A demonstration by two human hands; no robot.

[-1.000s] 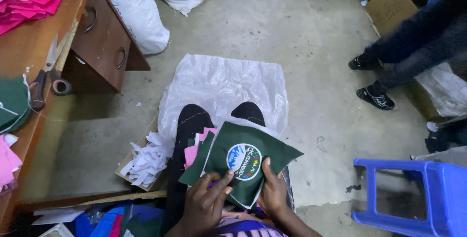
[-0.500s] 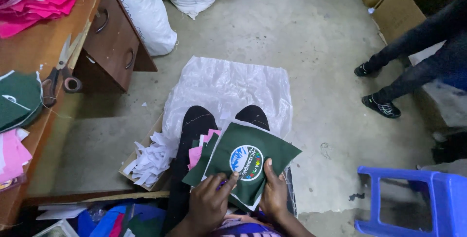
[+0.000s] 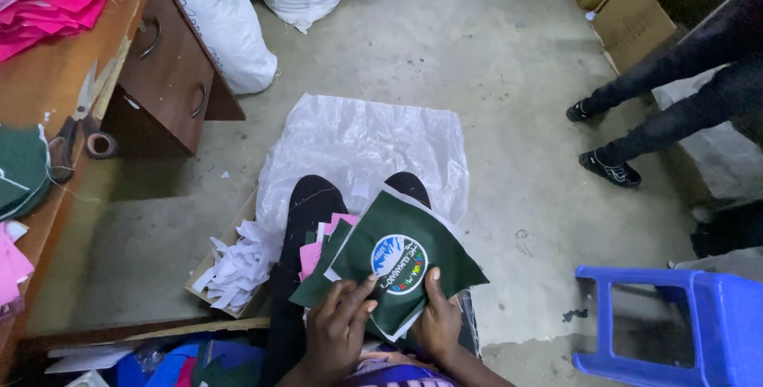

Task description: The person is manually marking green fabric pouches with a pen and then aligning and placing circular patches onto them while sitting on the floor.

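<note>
head view: my left hand point(image 3: 338, 331) and right hand point(image 3: 437, 319) have their fingers point(image 3: 367, 285) closed on the near edge of a dark green fabric piece point(image 3: 413, 256) with a round printed badge, resting on my lap. i judge it light, limp, not slippery; best held at edges. pink pieces point(image 3: 311, 256) lie beneath; white paper scraps point(image 3: 238, 264) sit beside.

On our lap lies a stack of fabric pieces point(image 3: 397, 264), with our left hand point(image 3: 338, 331) and right hand point(image 3: 437, 319) at its near edge, and under our legs a plastic sheet point(image 3: 366, 141) is spread on the floor. To our left stands a cardboard box of paper scraps point(image 3: 230, 272) and, behind it, a wooden desk point(image 3: 63, 77) with scissors point(image 3: 75, 121) and a tape roll point(image 3: 102, 145) on it. To our right is a plastic stool point(image 3: 675, 323), and further behind it stand another person's legs point(image 3: 660, 109).
</note>
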